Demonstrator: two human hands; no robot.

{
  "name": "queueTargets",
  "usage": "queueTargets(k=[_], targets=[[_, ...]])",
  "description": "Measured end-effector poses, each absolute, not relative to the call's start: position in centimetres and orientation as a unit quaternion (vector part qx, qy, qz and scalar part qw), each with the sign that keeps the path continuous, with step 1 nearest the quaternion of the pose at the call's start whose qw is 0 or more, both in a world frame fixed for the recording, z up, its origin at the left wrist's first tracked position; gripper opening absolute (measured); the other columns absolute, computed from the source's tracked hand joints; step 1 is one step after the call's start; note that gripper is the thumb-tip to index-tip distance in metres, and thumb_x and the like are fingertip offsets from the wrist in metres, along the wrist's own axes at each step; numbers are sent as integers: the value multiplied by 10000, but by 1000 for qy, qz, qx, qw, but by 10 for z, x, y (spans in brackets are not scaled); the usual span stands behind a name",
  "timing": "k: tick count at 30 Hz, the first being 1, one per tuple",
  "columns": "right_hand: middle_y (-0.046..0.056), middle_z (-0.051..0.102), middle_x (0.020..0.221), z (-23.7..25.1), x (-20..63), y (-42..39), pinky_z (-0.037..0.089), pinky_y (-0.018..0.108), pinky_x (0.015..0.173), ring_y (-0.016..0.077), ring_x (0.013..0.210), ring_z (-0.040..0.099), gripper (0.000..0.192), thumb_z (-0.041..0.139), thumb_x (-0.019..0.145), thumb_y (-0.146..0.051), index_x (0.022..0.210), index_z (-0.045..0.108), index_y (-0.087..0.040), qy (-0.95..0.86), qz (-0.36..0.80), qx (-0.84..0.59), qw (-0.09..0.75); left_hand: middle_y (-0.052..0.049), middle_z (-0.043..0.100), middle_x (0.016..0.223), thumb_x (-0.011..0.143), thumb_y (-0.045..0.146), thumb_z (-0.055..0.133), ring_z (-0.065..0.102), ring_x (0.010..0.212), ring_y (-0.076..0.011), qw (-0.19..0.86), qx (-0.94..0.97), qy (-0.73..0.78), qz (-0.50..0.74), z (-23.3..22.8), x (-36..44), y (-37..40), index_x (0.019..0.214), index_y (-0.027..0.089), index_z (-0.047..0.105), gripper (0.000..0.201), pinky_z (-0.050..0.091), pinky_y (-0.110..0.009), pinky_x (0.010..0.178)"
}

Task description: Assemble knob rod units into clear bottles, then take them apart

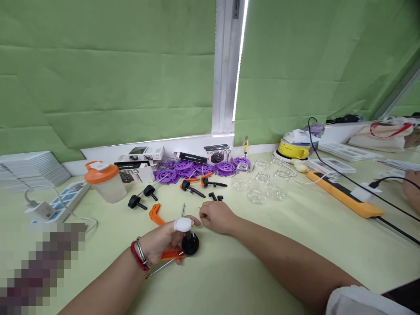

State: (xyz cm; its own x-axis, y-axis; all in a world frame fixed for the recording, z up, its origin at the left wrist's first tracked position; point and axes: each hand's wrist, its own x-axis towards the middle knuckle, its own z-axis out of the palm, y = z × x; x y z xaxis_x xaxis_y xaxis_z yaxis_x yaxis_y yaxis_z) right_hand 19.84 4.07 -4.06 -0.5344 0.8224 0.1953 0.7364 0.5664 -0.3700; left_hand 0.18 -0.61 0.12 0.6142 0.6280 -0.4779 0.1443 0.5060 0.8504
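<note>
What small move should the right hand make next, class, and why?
Probably bring the right hand across to the black knob. The left hand already grips that knob with an orange piece, the metal rod points up, and the right fingers look pinched on something tiny.

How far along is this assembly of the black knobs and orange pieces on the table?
No finished unit is clearly set aside. In hand: the left hand grips a black knob with an orange piece and a metal rod, while the right hand pinches something too small to identify. Left: loose black knob bolts, another orange piece, and the purple discs lie unused.
</note>
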Motion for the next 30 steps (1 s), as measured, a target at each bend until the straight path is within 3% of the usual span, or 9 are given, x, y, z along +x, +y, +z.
queueTargets(k=[3, 6, 11, 18, 24, 30], targets=[[13, 628, 694, -39, 200, 37, 348, 216, 543, 109, 608, 530, 115, 555, 699, -108, 748, 647, -158, -823, 242, -451, 247, -7, 525, 745, 661, 511, 560, 530, 614, -164, 757, 474, 422, 156, 4, 3, -6, 1127, 247, 477, 542, 404, -226, 420], [-13, 589, 634, -33, 203, 32, 380, 205, 505, 88, 541, 511, 105, 590, 694, -137, 789, 633, -152, -719, 447, -427, 318, -6, 531, 730, 658, 515, 569, 523, 597, -159, 755, 472, 427, 161, 4, 3, -6, 1121, 237, 480, 547, 418, -228, 413], [7, 607, 623, -21, 204, 22, 426, 231, 505, 95, 540, 538, 196, 692, 681, -276, 795, 693, -117, -616, 646, -333, 305, -28, 575, 800, 688, 531, 557, 536, 601, -163, 766, 464, 415, 161, -1, 2, -3, 1125, 249, 482, 525, 437, -237, 411], [-8, 601, 557, -23, 200, 17, 440, 239, 498, 99, 507, 549, 314, 768, 623, -359, 798, 683, -112, -590, 686, -304, 297, -59, 609, 857, 744, 524, 531, 549, 628, -169, 780, 467, 385, 162, -5, 0, -1, 1057, 227, 530, 431, 445, -241, 427], [-20, 613, 651, -21, 191, 10, 438, 234, 555, 74, 537, 521, 205, 742, 644, -276, 771, 660, -138, -615, 651, -298, 332, -52, 590, 841, 693, 491, 580, 557, 686, -188, 783, 468, 370, 174, -2, 3, -4, 1028, 214, 533, 437, 445, -241, 429], [-4, 616, 725, -22, 185, 8, 457, 262, 698, 120, 704, 569, 138, 749, 633, -226, 681, 650, -143, -683, 575, -266, 364, -26, 566, 755, 632, 514, 610, 544, 660, -176, 768, 470, 402, 169, 1, 5, -6, 985, 206, 519, 478, 444, -233, 423]])
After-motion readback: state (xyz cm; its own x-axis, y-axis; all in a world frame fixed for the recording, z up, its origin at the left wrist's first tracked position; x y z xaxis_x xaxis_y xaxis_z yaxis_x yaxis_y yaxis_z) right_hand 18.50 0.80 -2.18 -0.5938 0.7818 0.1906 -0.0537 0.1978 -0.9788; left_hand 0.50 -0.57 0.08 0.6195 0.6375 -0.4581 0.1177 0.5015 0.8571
